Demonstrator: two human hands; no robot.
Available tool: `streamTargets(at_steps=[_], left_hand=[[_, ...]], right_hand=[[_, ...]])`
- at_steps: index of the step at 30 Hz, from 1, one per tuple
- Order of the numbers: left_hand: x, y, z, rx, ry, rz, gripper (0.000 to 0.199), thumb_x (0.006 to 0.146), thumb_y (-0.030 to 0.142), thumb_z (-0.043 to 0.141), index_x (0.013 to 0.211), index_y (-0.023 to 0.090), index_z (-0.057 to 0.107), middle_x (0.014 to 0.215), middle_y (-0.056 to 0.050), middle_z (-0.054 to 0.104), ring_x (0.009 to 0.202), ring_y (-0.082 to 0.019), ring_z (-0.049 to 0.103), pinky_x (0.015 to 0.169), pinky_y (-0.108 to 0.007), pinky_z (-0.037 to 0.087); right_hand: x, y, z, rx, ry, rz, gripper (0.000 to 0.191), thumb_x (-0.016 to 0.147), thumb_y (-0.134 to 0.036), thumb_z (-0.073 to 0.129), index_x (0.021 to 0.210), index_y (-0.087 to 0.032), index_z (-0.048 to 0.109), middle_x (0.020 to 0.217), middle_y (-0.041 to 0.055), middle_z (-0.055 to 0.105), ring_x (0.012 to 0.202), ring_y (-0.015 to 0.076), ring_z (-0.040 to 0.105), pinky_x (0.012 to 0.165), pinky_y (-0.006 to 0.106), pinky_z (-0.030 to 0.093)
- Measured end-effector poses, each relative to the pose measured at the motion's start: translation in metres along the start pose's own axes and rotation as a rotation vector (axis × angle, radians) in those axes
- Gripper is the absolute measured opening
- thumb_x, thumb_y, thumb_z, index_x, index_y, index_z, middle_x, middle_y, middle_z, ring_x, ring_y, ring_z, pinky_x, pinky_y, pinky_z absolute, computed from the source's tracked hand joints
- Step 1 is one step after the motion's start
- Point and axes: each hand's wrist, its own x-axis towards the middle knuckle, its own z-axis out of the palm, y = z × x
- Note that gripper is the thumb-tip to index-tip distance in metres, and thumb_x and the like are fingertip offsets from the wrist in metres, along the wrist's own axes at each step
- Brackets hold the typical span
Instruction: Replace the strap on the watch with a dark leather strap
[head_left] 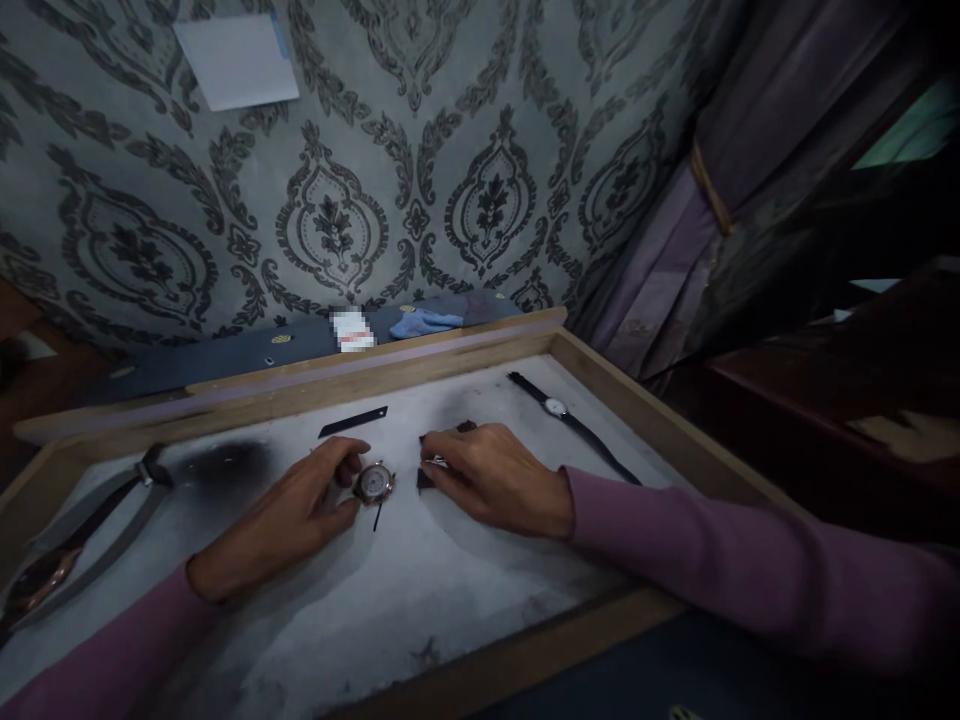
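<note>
Two hands [300,505] [499,480], watch dial [376,482] illegible

The right hand [499,480] is covering part of a dark strap [427,481], its curled fingers obscuring their grip. The dial markings on the round watch [376,482] are showing too small to read. Pixelation is masking the white packet [352,330]. The left edge is cutting off the rose-toned watch [45,580] and the wooden tray [600,375].

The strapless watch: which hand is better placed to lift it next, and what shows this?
Probably the left hand: its thumb and fingers curl close beside the strapless watch. The right hand sits farther off, its fingertips at the dark strap.
</note>
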Motion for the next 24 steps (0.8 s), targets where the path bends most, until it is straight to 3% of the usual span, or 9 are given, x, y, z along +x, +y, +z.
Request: streamTargets(at_steps=[4, 8, 11, 16, 24], left_hand=[[0.001, 0.017, 0.006, 0.101, 0.019, -0.029, 0.026, 0.086, 0.037, 0.058, 0.104, 0.020, 0.048, 0.096, -0.004, 0.055, 0.087, -0.021, 0.054, 0.075, -0.033, 0.044], [0.004, 0.023, 0.014, 0.195, 0.054, -0.060, 0.017, 0.085, 0.034, 0.059, 0.088, 0.020, 0.049, 0.090, -0.003, 0.053, 0.083, -0.022, 0.053, 0.070, -0.034, 0.041], [0.005, 0.020, 0.015, 0.170, 0.087, -0.053, 0.012, 0.086, 0.031, 0.057, 0.088, 0.021, 0.051, 0.088, -0.001, 0.053, 0.079, -0.020, 0.052, 0.068, -0.031, 0.041], [0.003, 0.017, 0.011, 0.089, 0.068, -0.021, 0.009, 0.088, 0.029, 0.056, 0.091, 0.022, 0.052, 0.089, 0.000, 0.055, 0.079, -0.018, 0.053, 0.069, -0.029, 0.041], [0.002, 0.011, 0.011, 0.032, 0.046, 0.004, 0.011, 0.088, 0.027, 0.058, 0.097, 0.022, 0.055, 0.091, 0.000, 0.055, 0.082, -0.017, 0.054, 0.072, -0.029, 0.042]], right_hand=[[0.003, 0.003, 0.000, -0.046, -0.001, 0.065, 0.016, 0.093, -0.023, 0.045, 0.081, -0.015, 0.054, 0.065, 0.0022, 0.060, 0.054, 0.0116, 0.045, 0.054, 0.026, 0.021], [0.005, 0.002, -0.009, -0.082, -0.005, 0.103, 0.018, 0.093, -0.024, 0.046, 0.084, -0.015, 0.057, 0.066, 0.0028, 0.061, 0.055, 0.0125, 0.047, 0.054, 0.026, 0.020], [0.006, 0.003, -0.020, -0.125, -0.069, 0.107, 0.018, 0.093, -0.027, 0.049, 0.088, -0.014, 0.061, 0.069, 0.0047, 0.063, 0.057, 0.0133, 0.049, 0.054, 0.027, 0.019], [0.008, 0.012, -0.035, -0.135, -0.289, 0.096, 0.018, 0.088, -0.032, 0.061, 0.095, -0.017, 0.068, 0.070, 0.0049, 0.066, 0.060, 0.0151, 0.053, 0.055, 0.026, 0.018], [0.007, 0.024, -0.028, -0.065, -0.373, 0.057, 0.017, 0.082, -0.032, 0.069, 0.091, -0.018, 0.066, 0.076, 0.0040, 0.066, 0.066, 0.0171, 0.057, 0.053, 0.026, 0.022]])
